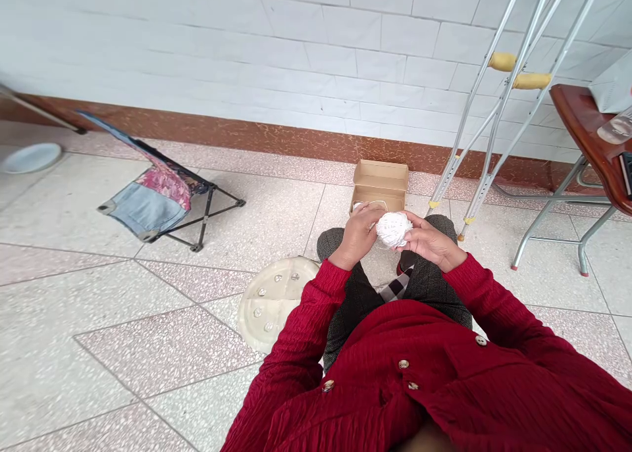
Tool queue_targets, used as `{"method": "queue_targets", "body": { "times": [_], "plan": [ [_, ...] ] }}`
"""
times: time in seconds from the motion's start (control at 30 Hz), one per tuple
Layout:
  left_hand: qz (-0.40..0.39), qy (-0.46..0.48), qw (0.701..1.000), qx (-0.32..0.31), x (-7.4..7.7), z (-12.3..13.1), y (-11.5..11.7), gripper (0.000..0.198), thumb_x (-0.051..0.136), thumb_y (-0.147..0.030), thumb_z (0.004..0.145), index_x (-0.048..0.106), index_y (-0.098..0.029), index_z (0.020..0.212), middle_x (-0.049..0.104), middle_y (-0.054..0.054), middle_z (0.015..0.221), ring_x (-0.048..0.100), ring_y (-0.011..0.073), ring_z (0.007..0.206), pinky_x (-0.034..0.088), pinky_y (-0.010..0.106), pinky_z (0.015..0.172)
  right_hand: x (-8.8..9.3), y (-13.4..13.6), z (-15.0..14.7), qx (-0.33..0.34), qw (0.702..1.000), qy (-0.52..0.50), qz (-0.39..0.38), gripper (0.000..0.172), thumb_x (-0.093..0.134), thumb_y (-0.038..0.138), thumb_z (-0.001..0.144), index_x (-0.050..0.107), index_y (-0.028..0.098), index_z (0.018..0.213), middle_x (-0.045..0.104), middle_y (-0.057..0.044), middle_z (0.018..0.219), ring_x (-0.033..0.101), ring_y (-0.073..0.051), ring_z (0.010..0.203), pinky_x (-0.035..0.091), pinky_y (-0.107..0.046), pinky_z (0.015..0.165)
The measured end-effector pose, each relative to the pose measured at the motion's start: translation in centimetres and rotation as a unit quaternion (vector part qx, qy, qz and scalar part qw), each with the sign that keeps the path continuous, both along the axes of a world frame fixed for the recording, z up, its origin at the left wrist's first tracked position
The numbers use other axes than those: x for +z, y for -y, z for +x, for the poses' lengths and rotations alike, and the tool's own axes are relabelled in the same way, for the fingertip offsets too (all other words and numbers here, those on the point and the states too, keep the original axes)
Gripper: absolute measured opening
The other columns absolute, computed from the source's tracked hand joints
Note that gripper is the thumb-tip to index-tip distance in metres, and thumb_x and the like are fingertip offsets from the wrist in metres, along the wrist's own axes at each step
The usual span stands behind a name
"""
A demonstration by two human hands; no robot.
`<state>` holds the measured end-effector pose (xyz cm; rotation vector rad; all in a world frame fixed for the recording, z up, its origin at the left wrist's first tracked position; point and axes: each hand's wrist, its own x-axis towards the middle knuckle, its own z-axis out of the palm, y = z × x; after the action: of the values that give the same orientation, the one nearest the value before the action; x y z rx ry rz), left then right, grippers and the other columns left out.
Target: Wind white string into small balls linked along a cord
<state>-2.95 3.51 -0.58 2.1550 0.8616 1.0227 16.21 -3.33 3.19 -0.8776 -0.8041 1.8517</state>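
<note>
The left hand and the right hand are both grasping a round white ball of wound strands, one from each side. The ball is before the person's knees, near an open brown cardboard box on the speckled tiled floor.

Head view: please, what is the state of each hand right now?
Left hand: closed, holding the white ball at its left side.
Right hand: closed, holding the same ball at its right side.
</note>
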Motion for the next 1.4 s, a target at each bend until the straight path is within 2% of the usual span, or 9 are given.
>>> {"method": "queue_targets", "body": {
  "times": [0.23, 0.4, 0.57, 0.7, 0.77, 0.87, 0.97, 1.2, 1.4],
  "plan": [
    [-0.019, -0.004, 0.999, -0.032, -0.7, 0.3, 1.1, 0.028, 0.049, -0.028, 0.100, 0.075, -0.019, 0.096, 0.075, 0.007, 0.113, 0.065, 0.0228, 0.110, 0.043, 0.045, 0.111, 2.4, -0.4, 0.6, -0.039, 0.997, 0.033, 0.050, 0.054, 0.079, 0.015, 0.065, 0.061, 0.026, 0.114, 0.066, 0.000, 0.102, 0.064, -0.015, 0.080, 0.059, -0.028, 0.065],
    [-0.128, 0.012, 0.989, -0.070, -1.0, 0.6, 2.8, 0.035, 0.048, -0.039, 0.102, 0.075, -0.019, 0.091, 0.076, 0.006, 0.100, 0.069, 0.0206, 0.098, 0.051, 0.036, 0.096, 3.3, -2.3, 1.2, -0.119, 0.976, 0.127, 0.131, 0.054, 0.081, 0.022, 0.065, 0.058, 0.029, 0.113, 0.061, 0.000, 0.111, 0.061, -0.016, 0.087, 0.057, -0.028, 0.066],
    [-0.143, -0.031, 0.985, -0.089, -0.7, -0.3, 3.5, 0.035, 0.048, -0.037, 0.102, 0.074, -0.018, 0.087, 0.076, 0.005, 0.093, 0.069, 0.0189, 0.090, 0.050, 0.036, 0.093, 0.6, -5.0, 2.9, -0.216, 0.861, 0.392, 0.243, 0.054, 0.079, 0.021, 0.062, 0.057, 0.026, 0.111, 0.059, -0.003, 0.112, 0.058, -0.021, 0.091, 0.052, -0.034, 0.074],
    [-0.049, -0.073, 0.994, -0.061, 0.9, -1.5, 2.6, 0.026, 0.052, -0.031, 0.100, 0.073, -0.020, 0.089, 0.076, 0.005, 0.100, 0.068, 0.0213, 0.099, 0.041, 0.047, 0.109, -2.8, -4.0, 2.8, -0.109, 0.782, 0.556, 0.261, 0.052, 0.075, 0.016, 0.061, 0.063, 0.023, 0.110, 0.060, -0.006, 0.109, 0.057, -0.024, 0.096, 0.047, -0.038, 0.085],
    [-0.014, -0.087, 0.995, -0.056, 1.6, -1.7, 2.0, 0.024, 0.053, -0.030, 0.099, 0.074, -0.020, 0.092, 0.076, 0.006, 0.105, 0.066, 0.0231, 0.109, 0.038, 0.048, 0.111, -3.8, -2.7, 2.1, -0.023, 0.807, 0.540, 0.238, 0.051, 0.075, 0.015, 0.060, 0.064, 0.023, 0.109, 0.061, -0.003, 0.102, 0.057, -0.022, 0.089, 0.045, -0.036, 0.082],
    [-0.007, -0.078, 0.994, -0.077, 2.0, -1.7, 1.4, 0.024, 0.052, -0.029, 0.100, 0.074, -0.021, 0.093, 0.076, 0.005, 0.103, 0.065, 0.0230, 0.112, 0.037, 0.048, 0.112, -3.8, -1.0, 1.4, 0.096, 0.903, 0.382, 0.171, 0.053, 0.077, 0.017, 0.060, 0.063, 0.023, 0.111, 0.061, 0.001, 0.096, 0.056, -0.017, 0.081, 0.045, -0.031, 0.077],
    [-0.056, 0.000, 0.996, -0.071, 1.4, -1.4, 1.3, 0.027, 0.055, -0.035, 0.099, 0.075, -0.020, 0.091, 0.077, 0.006, 0.101, 0.067, 0.0221, 0.108, 0.045, 0.042, 0.106, -2.4, -0.1, 1.3, 0.133, 0.962, 0.206, 0.119, 0.059, 0.082, 0.019, 0.060, 0.063, 0.023, 0.115, 0.063, 0.000, 0.103, 0.058, -0.016, 0.088, 0.045, -0.028, 0.079],
    [-0.243, 0.091, 0.966, -0.012, -1.2, -0.2, 2.1, 0.041, 0.058, -0.051, 0.094, 0.078, -0.015, 0.093, 0.079, 0.007, 0.098, 0.072, 0.0235, 0.094, 0.055, 0.038, 0.091, 0.6, -0.3, 1.8, 0.012, 0.996, 0.040, 0.075, 0.067, 0.083, 0.017, 0.057, 0.060, 0.028, 0.120, 0.063, -0.001, 0.113, 0.060, -0.017, 0.085, 0.051, -0.028, 0.067],
    [-0.233, 0.029, 0.971, -0.055, -0.9, 0.5, 3.6, 0.038, 0.053, -0.044, 0.098, 0.076, -0.018, 0.083, 0.078, 0.004, 0.091, 0.071, 0.0202, 0.090, 0.053, 0.034, 0.090, 1.1, -3.3, 2.1, -0.150, 0.964, 0.187, 0.113, 0.051, 0.081, 0.027, 0.067, 0.054, 0.027, 0.110, 0.062, 0.000, 0.103, 0.061, -0.016, 0.079, 0.051, -0.029, 0.065]
  ]
}}
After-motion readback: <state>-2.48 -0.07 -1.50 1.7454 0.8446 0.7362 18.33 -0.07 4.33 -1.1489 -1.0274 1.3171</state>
